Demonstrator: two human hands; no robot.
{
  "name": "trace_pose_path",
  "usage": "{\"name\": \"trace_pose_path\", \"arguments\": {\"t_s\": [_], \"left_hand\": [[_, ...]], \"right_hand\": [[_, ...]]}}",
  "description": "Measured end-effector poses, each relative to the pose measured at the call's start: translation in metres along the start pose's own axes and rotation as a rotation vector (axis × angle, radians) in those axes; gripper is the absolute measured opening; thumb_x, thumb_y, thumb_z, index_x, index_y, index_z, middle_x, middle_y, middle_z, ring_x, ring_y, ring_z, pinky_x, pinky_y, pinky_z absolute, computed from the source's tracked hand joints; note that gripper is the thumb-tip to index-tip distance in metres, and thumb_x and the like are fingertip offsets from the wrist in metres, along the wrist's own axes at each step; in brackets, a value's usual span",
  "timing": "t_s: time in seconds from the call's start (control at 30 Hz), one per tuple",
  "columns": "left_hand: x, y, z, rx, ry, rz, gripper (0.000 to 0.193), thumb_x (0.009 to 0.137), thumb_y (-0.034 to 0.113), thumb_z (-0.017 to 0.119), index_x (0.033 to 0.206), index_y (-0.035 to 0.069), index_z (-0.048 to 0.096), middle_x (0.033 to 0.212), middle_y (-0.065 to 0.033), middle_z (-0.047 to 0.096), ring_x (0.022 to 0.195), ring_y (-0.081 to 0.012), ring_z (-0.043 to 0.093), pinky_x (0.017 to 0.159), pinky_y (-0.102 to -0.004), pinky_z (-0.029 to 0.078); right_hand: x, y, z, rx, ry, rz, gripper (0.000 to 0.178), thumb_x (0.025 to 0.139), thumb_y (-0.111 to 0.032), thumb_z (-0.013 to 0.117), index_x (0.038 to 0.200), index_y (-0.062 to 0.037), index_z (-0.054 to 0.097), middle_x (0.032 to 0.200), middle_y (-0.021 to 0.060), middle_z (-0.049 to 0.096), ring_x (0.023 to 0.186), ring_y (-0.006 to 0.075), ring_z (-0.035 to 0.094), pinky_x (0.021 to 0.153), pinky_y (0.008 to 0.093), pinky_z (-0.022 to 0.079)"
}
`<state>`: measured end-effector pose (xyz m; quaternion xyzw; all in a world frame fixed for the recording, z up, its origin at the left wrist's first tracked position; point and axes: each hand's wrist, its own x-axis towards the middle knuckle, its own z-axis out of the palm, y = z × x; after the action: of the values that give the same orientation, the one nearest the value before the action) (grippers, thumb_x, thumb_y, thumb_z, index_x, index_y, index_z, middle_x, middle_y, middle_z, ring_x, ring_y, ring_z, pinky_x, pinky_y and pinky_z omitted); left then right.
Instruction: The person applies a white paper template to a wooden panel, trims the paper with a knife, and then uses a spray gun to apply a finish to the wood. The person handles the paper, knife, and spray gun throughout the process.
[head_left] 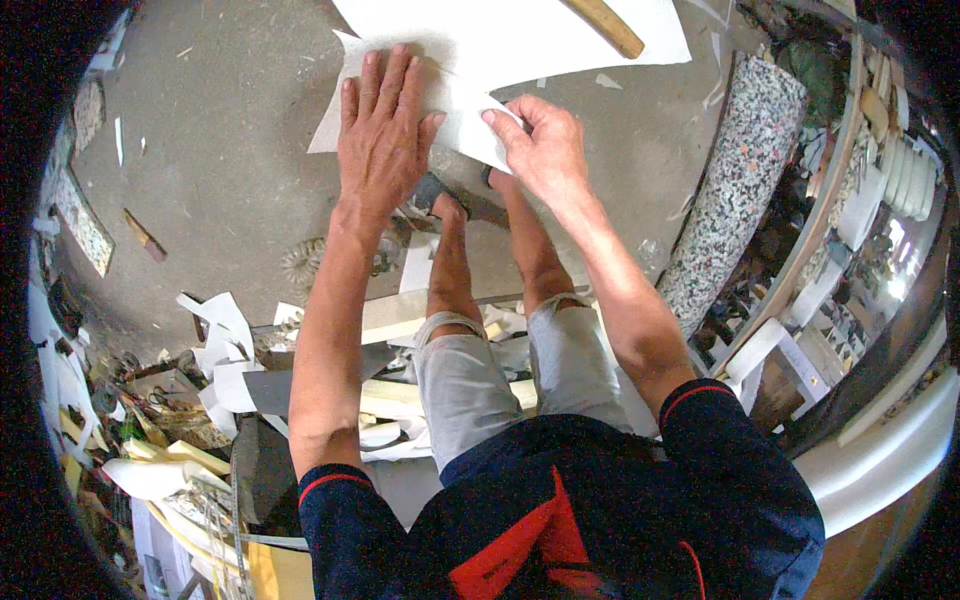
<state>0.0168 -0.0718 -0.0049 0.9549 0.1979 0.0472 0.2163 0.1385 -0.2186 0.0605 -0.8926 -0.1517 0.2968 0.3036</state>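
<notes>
Floor (pixel 220 110): grey, hard, concrete-looking, scuffed matte finish, takes up most of the upper half.

Scrap heap (pixel 235 385): lower left, running behind the legs. Mixed flat offcuts, white, yellowish and dark, ragged edges, overlapping at all angles.

White sheet (pixel 480 40): top centre, over the floor ahead of the feet, runs out of frame at the top. Thin, smooth, straight-cut edges, sharp corners, deep V notch just beside the right hand. Greyer patch at its left end; can't tell if that's shading or a second layer. Paper or thin foam, can't tell.

Speckled roll (pixel 745 170): right side, thick cylinder, pebbly grey/black/white surface, foam-looking.

Curved white panel (pixel 890 450): lower right, smooth, slightly glossy.

Left hand (pixel 383 150): palm down, flat on the sheet's left part, fingers extended and nearly together, thumb out to the side. Pressing, not gripping.

Right hand (pixel 550 150): thumb on top, fingers curled, pinching the sheet's pointed near flap.

Speckled offcut (pixel 85 220): flat, elongated, far left floor.

Wooden bar (pixel 605 25): brown, straight, blunt end, lying across the sheet.

Brown stick (pixel 147 235): short, rough, on the floor.

White sliver (pixel 119 141): narrow, near the offcut.
</notes>
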Motion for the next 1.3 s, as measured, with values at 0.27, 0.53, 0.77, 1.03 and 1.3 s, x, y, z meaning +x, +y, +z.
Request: {"name": "trace_pose_path", "arguments": {"t_s": [0.27, 0.53, 0.77, 1.03, 1.3], "left_hand": [[-0.001, -0.002, -0.003, 0.028, -0.051, 0.018, 0.066, 0.100, 0.044, 0.048, 0.155, 0.012, 0.033, 0.164, -0.0078, 0.025, 0.152, -0.0332, 0.018, 0.121, -0.0580, 0.017], [-0.002, -0.001, 0.001, 0.114, -0.051, 0.036, 0.064, 0.100, 0.048, 0.043, 0.157, 0.020, 0.032, 0.165, -0.0069, 0.022, 0.152, -0.0362, 0.018, 0.119, -0.0634, 0.017], [-0.004, -0.002, 0.006, 0.104, -0.009, 0.030, 0.059, 0.102, 0.052, 0.036, 0.157, 0.029, 0.031, 0.166, -0.0045, 0.020, 0.152, -0.0359, 0.017, 0.117, -0.0676, 0.016], [-0.003, 0.006, -0.002, 0.174, -0.067, 0.002, 0.064, 0.100, 0.050, 0.045, 0.157, 0.026, 0.030, 0.166, -0.0042, 0.019, 0.152, -0.0345, 0.017, 0.116, -0.0676, 0.017], [-0.001, 0.045, 0.018, 0.037, -0.124, 0.013, 0.076, 0.096, 0.048, 0.054, 0.158, 0.013, 0.027, 0.165, -0.0090, 0.022, 0.152, -0.0361, 0.019, 0.119, -0.0615, 0.018]], "right_hand": [[-0.009, 0.003, -0.004, 0.157, -0.011, 0.040, 0.025, 0.086, -0.026, 0.074, 0.083, -0.0011, 0.073, 0.064, 0.0150, 0.066, 0.056, 0.0213, 0.064, 0.055, 0.0378, 0.049], [0.010, 0.040, 0.008, 0.180, -0.036, 0.071, 0.026, 0.086, -0.027, 0.076, 0.079, -0.0014, 0.073, 0.060, 0.0099, 0.063, 0.056, 0.0136, 0.056, 0.053, 0.0352, 0.045], [0.014, 0.048, 0.011, 0.132, -0.085, 0.095, 0.026, 0.088, -0.028, 0.075, 0.084, -0.0020, 0.074, 0.061, 0.0022, 0.061, 0.056, 0.0086, 0.052, 0.051, 0.0306, 0.042], [0.022, 0.052, 0.012, 0.104, -0.072, 0.054, 0.028, 0.087, -0.030, 0.076, 0.083, -0.0020, 0.075, 0.059, 0.0024, 0.060, 0.056, 0.0099, 0.052, 0.051, 0.0314, 0.042], [0.030, 0.063, 0.018, 0.108, -0.029, -0.004, 0.030, 0.083, -0.030, 0.078, 0.079, -0.0009, 0.072, 0.062, 0.0148, 0.065, 0.055, 0.0245, 0.060, 0.055, 0.0399, 0.048]]}}
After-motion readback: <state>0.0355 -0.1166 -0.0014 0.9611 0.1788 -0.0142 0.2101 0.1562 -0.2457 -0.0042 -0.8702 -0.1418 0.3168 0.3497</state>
